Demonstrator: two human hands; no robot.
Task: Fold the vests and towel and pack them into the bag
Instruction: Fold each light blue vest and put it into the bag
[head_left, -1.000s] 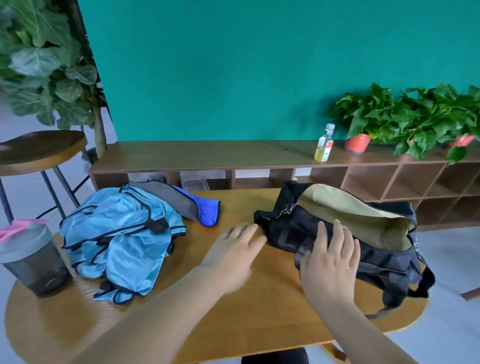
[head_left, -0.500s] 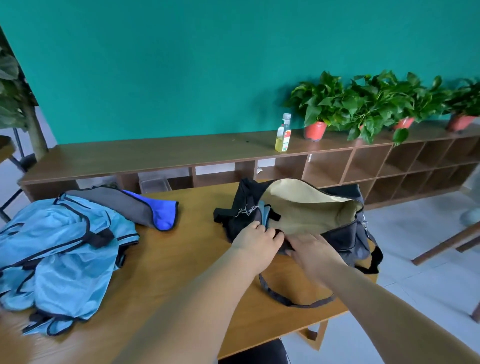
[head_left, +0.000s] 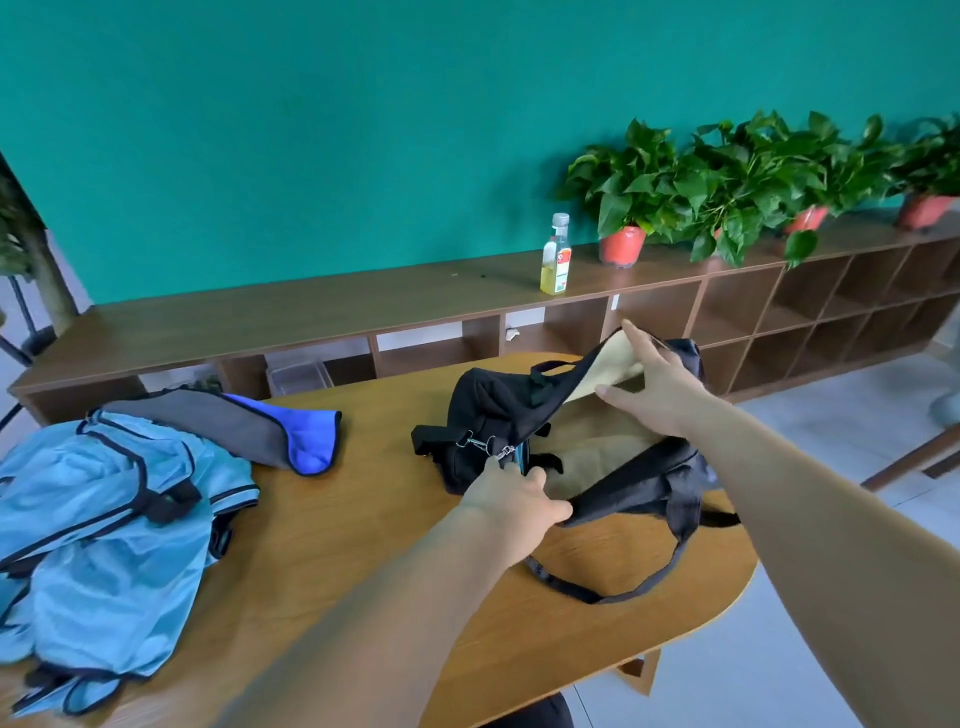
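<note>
the left hand (head_left: 511, 501) curls tight around the near rim of the black bag (head_left: 493, 410), while the right hand (head_left: 660, 387), just beyond it, pinches the far rim between thumb and fingers and lifts it. the bag lies on the wooden table (head_left: 363, 519), its mouth spread to show tan lining, its strap (head_left: 613, 592) looping nearer than the grip. well left of the hands lie a grey-and-blue towel (head_left: 249, 426) and heaped light-blue vests (head_left: 104, 519); beyond the bag, a bottle (head_left: 556, 254) stands on a low shelf (head_left: 311, 306).

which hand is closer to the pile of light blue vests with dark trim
Left. The left hand grips the near rim of the black fabric bag, to the right of the light blue vests; the right hand holds up the bag's far flap, farther right.
</note>
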